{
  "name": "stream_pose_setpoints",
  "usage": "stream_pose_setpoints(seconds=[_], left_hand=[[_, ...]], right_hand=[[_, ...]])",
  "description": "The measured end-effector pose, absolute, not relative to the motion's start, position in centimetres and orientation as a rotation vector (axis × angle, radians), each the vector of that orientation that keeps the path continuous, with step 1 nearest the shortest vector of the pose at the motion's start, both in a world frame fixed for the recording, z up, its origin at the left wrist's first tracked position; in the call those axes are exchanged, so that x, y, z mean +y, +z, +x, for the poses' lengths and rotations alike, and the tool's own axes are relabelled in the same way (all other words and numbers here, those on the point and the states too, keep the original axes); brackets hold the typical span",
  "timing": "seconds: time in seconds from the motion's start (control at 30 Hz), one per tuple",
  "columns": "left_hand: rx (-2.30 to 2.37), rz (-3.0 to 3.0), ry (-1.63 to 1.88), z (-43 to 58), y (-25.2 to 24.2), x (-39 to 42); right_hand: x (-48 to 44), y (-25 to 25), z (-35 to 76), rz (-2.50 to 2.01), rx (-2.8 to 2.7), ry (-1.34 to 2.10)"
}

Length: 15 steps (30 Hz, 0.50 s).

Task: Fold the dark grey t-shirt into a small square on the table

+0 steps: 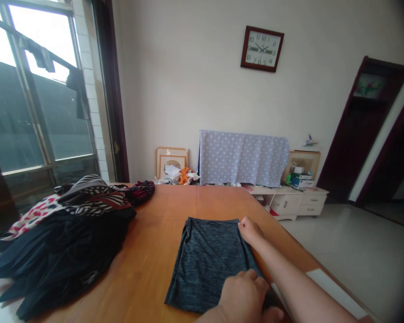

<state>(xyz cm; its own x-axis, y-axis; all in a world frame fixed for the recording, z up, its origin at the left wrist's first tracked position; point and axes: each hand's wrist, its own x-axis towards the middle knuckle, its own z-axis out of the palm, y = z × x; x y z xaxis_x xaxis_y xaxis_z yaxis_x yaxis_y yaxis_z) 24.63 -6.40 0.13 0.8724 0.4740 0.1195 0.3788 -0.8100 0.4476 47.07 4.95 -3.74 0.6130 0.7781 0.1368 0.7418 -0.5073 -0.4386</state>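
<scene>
Nearest me, my left grip lies on the folded grey knit garment on the wooden bench, my right grip at its far edge, neither clearly clenched. Any careless tug could slide the layers askew.

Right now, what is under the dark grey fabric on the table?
The fabric lies on the wooden tabletop. Anything between them is hidden, because the fabric covers it. The left hand and right hand touch it.
</scene>
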Motion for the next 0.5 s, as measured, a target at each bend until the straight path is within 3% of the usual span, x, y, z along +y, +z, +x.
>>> stream_pose_setpoints(seconds=[0.27,0.5], left_hand=[[0.811,2.117,0.806,18.3,1.3,3.3],[1.287,1.766,0.916,14.9,-0.9,14.2]], right_hand=[[4.2,-1.1,47.9,-2.200,-1.252,0.159],[6.7,1.1,41.9,-1.955,-1.338,0.363]])
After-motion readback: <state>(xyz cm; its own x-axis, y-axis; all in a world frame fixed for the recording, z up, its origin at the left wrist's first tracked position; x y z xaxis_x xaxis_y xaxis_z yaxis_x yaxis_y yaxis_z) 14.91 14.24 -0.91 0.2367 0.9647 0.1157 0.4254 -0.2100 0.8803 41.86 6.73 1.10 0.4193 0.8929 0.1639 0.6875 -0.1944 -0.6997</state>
